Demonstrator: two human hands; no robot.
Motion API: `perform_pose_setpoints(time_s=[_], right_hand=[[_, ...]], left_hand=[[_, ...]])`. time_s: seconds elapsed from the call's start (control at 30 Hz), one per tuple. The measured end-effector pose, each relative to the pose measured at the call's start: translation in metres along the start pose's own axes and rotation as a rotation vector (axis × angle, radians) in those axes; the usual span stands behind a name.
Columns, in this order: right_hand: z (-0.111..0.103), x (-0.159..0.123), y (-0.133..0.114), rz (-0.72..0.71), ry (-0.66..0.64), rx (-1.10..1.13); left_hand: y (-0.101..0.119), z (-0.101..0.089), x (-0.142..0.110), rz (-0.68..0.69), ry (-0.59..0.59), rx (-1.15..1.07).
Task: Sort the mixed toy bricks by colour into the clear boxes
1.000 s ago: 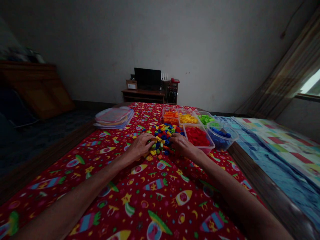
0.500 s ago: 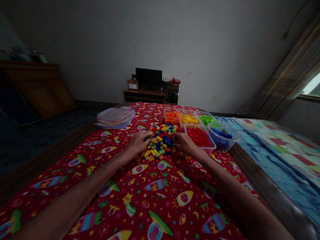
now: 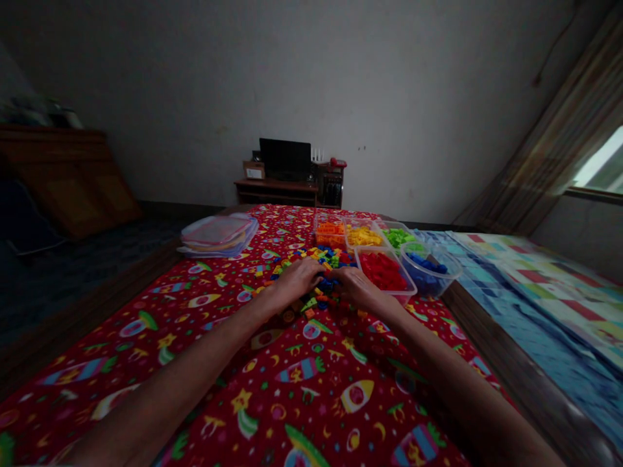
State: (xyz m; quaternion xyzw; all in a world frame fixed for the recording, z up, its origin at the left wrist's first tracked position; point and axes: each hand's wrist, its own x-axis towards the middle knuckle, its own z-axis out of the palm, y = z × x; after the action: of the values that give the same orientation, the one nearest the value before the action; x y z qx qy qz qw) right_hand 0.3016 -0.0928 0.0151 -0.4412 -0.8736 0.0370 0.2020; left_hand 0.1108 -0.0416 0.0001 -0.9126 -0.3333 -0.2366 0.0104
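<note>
The left hand [image 3: 298, 280] and the right hand [image 3: 357, 287] are close together over a pile of mixed toy bricks [image 3: 335, 257], fingers curled downward; whether either hand grips a brick cannot be made out. The pile lies on a red tablecloth [image 3: 272, 415] printed with rockets and stars. Just beside the right hand is a clear tub [image 3: 409, 293] of red bricks, next to a round bowl [image 3: 440, 287] of blue ones. Behind them, three more containers hold orange, yellow and green bricks. A stack of lids [image 3: 219, 235] lies at the left, and a monitor [image 3: 285, 158] stands on a desk [image 3: 277, 189] by the wall.
</note>
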Motion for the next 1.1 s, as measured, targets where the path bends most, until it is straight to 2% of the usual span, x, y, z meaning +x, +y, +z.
perform_pose_setpoints(time_s=[0.1, 0.27, 0.43, 0.57, 0.73, 0.93, 1.0, 1.1], right_hand=[[0.0, 0.0, 0.002, 0.005, 0.017, -0.004], [-0.002, 0.001, 0.001, 0.003, 0.175, 0.093], [-0.004, 0.004, -0.004, -0.054, 0.166, 0.154], [-0.015, 0.003, -0.003, -0.021, 0.174, 0.134], [-0.053, -0.004, 0.022, 0.135, 0.368, -0.029], [-0.098, -0.033, 0.077, 0.435, 0.558, -0.331], [-0.105, -0.045, 0.092, 0.566, 0.576, -0.435], [-0.11, -0.057, 0.106, 0.733, 0.506, -0.512]], left_hand=[[0.005, -0.002, 0.003, -0.122, 0.019, -0.079], [0.009, -0.017, 0.012, -0.458, 0.122, -0.492], [0.017, -0.019, 0.016, -0.502, 0.089, -0.657], [0.021, -0.021, 0.014, -0.454, 0.089, -0.553], [0.009, -0.038, 0.009, -0.365, 0.208, -0.268], [-0.02, -0.054, -0.004, -0.447, 0.221, -0.148], [-0.029, -0.056, -0.008, -0.468, 0.22, -0.14], [-0.041, -0.055, -0.011, -0.499, 0.22, -0.134]])
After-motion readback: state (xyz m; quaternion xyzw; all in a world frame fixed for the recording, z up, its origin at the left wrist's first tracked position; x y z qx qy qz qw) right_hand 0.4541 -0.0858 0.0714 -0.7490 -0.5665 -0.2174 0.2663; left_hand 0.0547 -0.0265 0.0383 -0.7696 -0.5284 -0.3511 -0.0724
